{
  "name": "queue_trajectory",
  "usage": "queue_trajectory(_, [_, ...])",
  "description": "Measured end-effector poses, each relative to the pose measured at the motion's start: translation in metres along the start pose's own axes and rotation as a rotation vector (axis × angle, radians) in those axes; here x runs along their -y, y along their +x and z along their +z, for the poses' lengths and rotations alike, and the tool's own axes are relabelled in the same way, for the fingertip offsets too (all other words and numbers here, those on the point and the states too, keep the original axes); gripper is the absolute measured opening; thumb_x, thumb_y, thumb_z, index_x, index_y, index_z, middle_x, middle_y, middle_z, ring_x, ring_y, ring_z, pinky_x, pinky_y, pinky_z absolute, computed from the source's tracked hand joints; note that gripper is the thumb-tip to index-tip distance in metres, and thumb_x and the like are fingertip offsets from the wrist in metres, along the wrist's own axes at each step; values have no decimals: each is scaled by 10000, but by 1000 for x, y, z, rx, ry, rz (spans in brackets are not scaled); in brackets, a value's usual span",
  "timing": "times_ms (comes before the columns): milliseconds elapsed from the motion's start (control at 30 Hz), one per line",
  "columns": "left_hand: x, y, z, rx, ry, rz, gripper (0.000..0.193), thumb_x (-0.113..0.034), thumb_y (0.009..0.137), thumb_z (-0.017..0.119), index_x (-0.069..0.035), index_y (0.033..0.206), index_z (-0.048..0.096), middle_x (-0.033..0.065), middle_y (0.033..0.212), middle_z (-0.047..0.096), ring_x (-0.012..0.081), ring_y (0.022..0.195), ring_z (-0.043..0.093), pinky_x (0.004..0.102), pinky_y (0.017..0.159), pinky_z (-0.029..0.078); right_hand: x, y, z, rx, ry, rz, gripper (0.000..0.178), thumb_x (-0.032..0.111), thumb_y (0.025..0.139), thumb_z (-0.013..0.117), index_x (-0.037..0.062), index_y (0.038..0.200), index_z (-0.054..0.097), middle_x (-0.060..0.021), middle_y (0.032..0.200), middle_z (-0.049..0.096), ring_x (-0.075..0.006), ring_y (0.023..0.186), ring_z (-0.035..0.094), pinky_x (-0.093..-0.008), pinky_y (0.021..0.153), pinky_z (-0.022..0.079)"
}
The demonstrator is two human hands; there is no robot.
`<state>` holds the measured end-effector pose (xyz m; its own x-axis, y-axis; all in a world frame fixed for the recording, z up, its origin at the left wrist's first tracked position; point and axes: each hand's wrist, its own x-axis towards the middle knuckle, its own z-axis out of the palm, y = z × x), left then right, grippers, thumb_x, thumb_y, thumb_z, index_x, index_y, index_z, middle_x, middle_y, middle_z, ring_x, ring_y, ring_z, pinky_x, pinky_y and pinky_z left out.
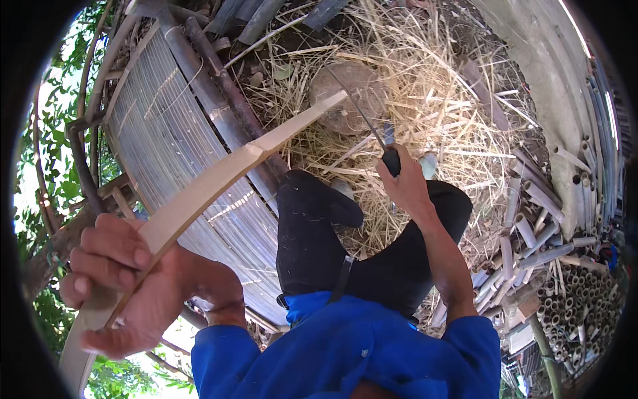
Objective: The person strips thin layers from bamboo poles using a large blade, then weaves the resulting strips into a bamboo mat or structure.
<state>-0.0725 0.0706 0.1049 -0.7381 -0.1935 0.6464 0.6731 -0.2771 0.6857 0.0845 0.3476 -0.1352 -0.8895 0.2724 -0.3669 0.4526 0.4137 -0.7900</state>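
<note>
My left hand (133, 279), raised at the lower left, has its fingers wrapped round a long split bamboo strip (199, 199). The strip slants up to the right; a node crosses it, and its pale far end narrows near the round wooden block (349, 96). In my right hand (405, 183) is the dark handle of a long knife (362, 112). Its thin blade points up and to the left, passing close to the strip's tip and across the block in this view. Whether blade and strip touch, I cannot tell.
Straw-like shavings (432, 86) cover the ground round the block. On the left leans a slatted bamboo panel (173, 126) with a thick pole along its edge. Cut bamboo tubes (578, 312) are stacked at the lower right, below a pale wall (531, 60).
</note>
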Motion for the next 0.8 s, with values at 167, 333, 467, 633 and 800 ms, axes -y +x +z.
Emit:
queue_trajectory(167, [-6,-25,-37,-115,-142,63,378,-397,744,693,-61,789,525,-5,555,339,119,456,328,279,482,273,-10,0,43,-16,-69,-109,399,263,922,700,7,1182,539,-235,810,686,-406,756,711,-435,674,555])
queue_trajectory(333, [-41,-61,-68,-1,-210,10,331,-374,787,659,-70,788,526,-7,530,348,118,435,332,279,470,267,-2,-26,65,-12,-84,-233,367,234,925,690,12,1173,535,-235,789,677,-424,734,698,-453,653,545])
queue_trajectory(467, [-67,-86,-59,-133,-108,-10,376,-427,855,600,-61,786,544,26,547,357,157,444,374,307,444,273,-1,-67,73,12,-99,-134,353,223,934,679,20,1177,523,-241,795,668,-428,743,689,-462,646,528])
queue_trajectory(633, [-111,-83,-80,34,-172,108,405,-432,861,607,-33,885,544,35,582,375,163,466,386,337,418,304,-22,-96,79,-66,-172,-215,365,253,951,656,35,1208,515,-250,833,654,-441,793,671,-493,686,505])
queue_trajectory(800, [-136,-102,-59,-48,-124,157,374,-422,868,626,-70,807,518,13,567,364,137,436,361,299,402,303,-15,-128,74,-202,-297,-237,374,282,953,665,31,1206,552,-237,919,687,-410,840,694,-452,743,531])
